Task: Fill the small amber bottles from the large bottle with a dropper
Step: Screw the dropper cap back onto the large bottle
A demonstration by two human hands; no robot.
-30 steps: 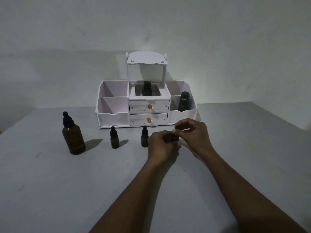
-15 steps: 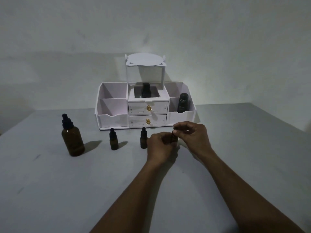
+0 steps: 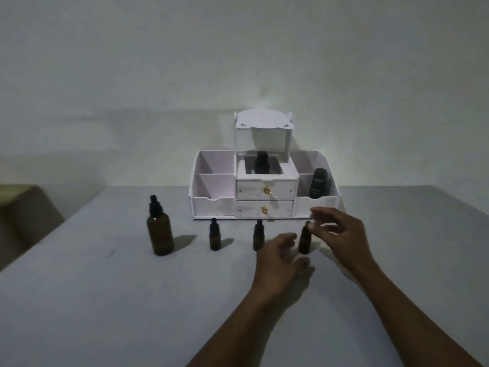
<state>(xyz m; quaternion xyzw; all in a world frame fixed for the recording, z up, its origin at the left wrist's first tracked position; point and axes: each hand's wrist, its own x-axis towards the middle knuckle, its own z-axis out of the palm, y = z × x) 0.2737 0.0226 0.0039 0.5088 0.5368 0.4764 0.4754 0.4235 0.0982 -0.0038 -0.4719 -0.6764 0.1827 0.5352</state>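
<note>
Head view: both hands reach forward over the grey surface (image 3: 105,300), and a small amber bottle (image 3: 304,242) stands upright between them. The left hand (image 3: 277,260) has its fingers (image 3: 287,238) loose and slightly spread, holding nothing, their tips just beside that bottle's left side. The right hand (image 3: 344,231) is also open, with its fingers (image 3: 321,211) spread above and to the right of the bottle. Its thumb tip sits right next to the dark cap, but motion blur makes it impossible to tell whether it touches.

Just beyond the left fingertips stands a second small amber bottle (image 3: 258,238), and a third small amber bottle (image 3: 214,238) stands further to their left. Well off to the left of both hands is the large amber bottle (image 3: 160,235), upright with its black dropper top on.

Past the fingers, against the wall, sits a white drawer organiser (image 3: 211,205). A black bottle (image 3: 319,186) stands in its right front compartment, and another dark bottle (image 3: 262,162) in the centre top compartment.
</note>
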